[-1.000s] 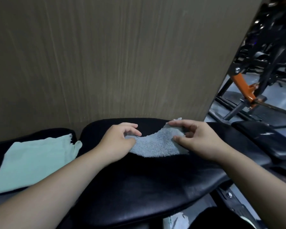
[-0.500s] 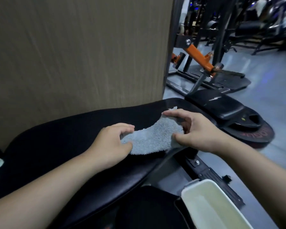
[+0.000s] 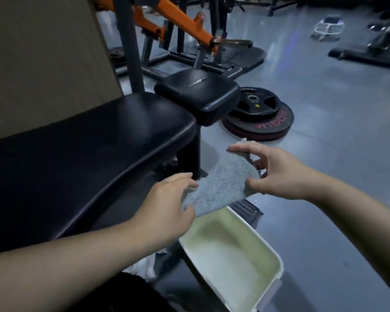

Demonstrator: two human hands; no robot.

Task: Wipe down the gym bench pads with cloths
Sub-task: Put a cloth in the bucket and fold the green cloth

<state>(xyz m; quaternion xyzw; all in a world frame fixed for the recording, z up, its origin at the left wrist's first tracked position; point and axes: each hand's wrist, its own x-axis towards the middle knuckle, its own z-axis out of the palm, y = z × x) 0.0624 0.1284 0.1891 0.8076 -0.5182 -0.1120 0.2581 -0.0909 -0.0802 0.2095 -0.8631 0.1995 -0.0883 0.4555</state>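
Left grip (image 3: 167, 212) pinches the near-left edge of the grey cloth (image 3: 223, 185), thumb on top and fingers curled under. Right grip (image 3: 277, 174) pinches the far-right edge between index finger and thumb, with the other fingers fanned loose. Both grips are closed narrow on the cloth, which is the only thing they hold. The cloth is stretched flat between the 2 grips in mid-air. It touches no pad and sits just off the near corner of the long bench pad (image 3: 88, 149), which is at 9 o'clock from it. A white tub (image 3: 277, 262) on the floor at 6 o'clock has its far rim under the cloth's near edge. The inside looks pale green, and whether it holds liquid I cannot tell. A small seat pad (image 3: 198, 95) is at 12 o'clock, past the long pad's end. 2 stacked weight plates (image 3: 257, 113) lie at 1 o'clock on the grey floor (image 3: 336, 143). An orange machine arm (image 3: 185, 25) is further out at 12 and a wood-grain wall panel (image 3: 43, 52) at 10. Progress, as a judgement: mid-task and between wipes, probably a dip, rinse or refold over the tub. The long pad shows sheen but no clear wet streaks, so the share done is unclear. The small seat pad looks dry and is likely still to do.
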